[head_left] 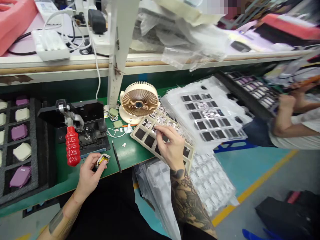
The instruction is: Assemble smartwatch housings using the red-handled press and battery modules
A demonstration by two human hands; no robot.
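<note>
My left hand [91, 173] is closed around a small open device housing [103, 160] with yellow and silver parts inside, held above the front edge of the green bench. Over a beige compartment tray [133, 133], my right hand [171, 143] has thumb and forefinger pinched together. Something tiny may be at its fingertips, too small to tell. Small pale and dark pieces [170, 121] fill the tray's rear compartments; dark squares [150, 140] lie in the front ones. A thin black stick-like tool [116, 156] lies between my hands.
A clamp press with a red handle [72, 146] stands behind my left hand. Beyond the tray is a beige fan [139, 101]. Foam trays with purple and cream housings [20, 131] are at the left, plastic blister trays [210, 116] at the right. A co-worker's arm [285, 113] is far right.
</note>
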